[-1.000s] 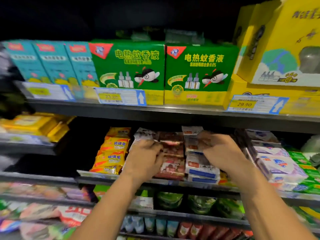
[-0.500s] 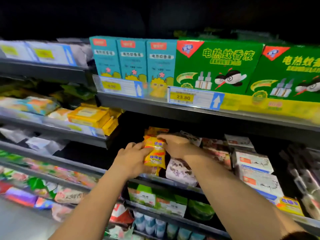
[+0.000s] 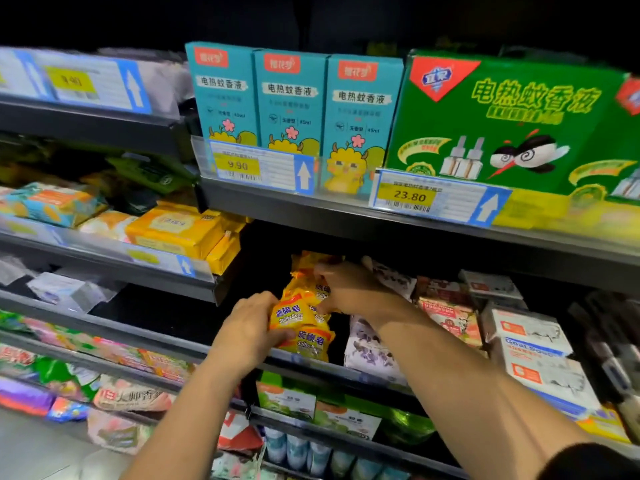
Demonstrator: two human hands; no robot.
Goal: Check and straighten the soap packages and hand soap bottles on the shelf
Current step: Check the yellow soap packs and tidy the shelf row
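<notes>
Both hands now work at the yellow soap packs [image 3: 294, 315], no longer at the red and white packs farther right. On the head view, the left hand [image 3: 247, 336] curls its fingers round the left side of a front pack, thumb beneath it. The right hand [image 3: 349, 289] pinches the packs above from the right. This stack stands at the left end of the shelf [image 3: 349, 370], by its front edge, just beside purple-and-white packs [image 3: 367, 344] and below the teal boxes [image 3: 291, 98].
</notes>
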